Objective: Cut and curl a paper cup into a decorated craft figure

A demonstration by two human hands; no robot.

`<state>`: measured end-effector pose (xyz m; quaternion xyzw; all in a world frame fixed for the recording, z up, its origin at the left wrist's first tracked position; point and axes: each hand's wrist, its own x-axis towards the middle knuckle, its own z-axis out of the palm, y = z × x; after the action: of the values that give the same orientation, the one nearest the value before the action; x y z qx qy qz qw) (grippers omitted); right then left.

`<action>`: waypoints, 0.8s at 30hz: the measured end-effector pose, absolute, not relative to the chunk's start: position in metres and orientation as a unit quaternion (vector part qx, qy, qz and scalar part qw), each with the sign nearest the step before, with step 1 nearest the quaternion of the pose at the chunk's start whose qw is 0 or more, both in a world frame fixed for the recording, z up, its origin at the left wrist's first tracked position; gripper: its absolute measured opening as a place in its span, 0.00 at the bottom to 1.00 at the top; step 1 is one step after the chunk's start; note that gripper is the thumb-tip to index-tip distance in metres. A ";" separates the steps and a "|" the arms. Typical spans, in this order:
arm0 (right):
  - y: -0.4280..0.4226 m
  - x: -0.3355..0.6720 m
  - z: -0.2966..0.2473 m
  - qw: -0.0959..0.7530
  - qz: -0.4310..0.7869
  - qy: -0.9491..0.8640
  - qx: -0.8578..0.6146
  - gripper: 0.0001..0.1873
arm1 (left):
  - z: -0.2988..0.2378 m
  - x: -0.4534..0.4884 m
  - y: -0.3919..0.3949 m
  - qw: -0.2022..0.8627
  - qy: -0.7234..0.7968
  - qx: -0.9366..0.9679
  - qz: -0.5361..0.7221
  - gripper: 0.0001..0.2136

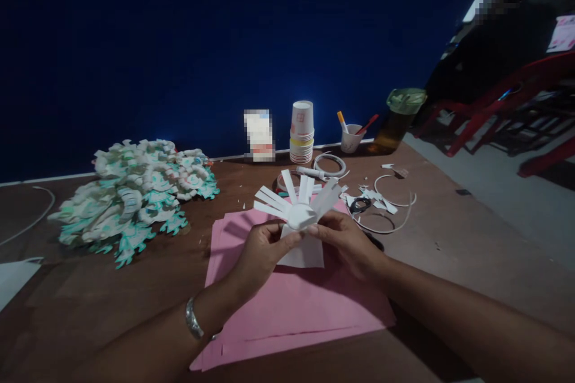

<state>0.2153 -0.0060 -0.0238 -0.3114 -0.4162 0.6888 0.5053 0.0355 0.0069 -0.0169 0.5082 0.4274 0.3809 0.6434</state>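
Observation:
Both hands hold a white paper cup [300, 208] whose wall is cut into strips that fan outward. My left hand [263, 249] pinches it from the lower left, a metal bracelet on that wrist. My right hand [347, 240] grips it from the right, fingers curled at its base. The cup hangs just above pink paper sheets [287, 305] on the brown table [449, 251].
A heap of cut white and teal paper cups [135, 197] lies at the left. At the back stand a stack of paper cups [301, 131], a cup with pens [351, 137] and a green-lidded jar [401, 116]. White cables [386, 209] and paper scraps lie right. Red chairs [507, 102] stand beyond.

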 end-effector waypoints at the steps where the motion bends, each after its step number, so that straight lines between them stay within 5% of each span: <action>1: -0.006 0.214 -0.025 0.508 0.697 -0.400 -0.310 0.14 | -0.015 0.036 0.005 0.644 0.421 0.518 0.374 0.14; 24: -0.014 0.211 -0.025 0.474 0.733 -0.325 -0.364 0.20 | 0.017 0.029 0.001 0.592 0.400 0.616 0.331 0.04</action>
<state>0.2108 -0.0136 -0.0251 -0.3638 -0.3253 0.7329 0.4740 0.0288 0.0009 0.0166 0.6165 0.4003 0.3310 0.5917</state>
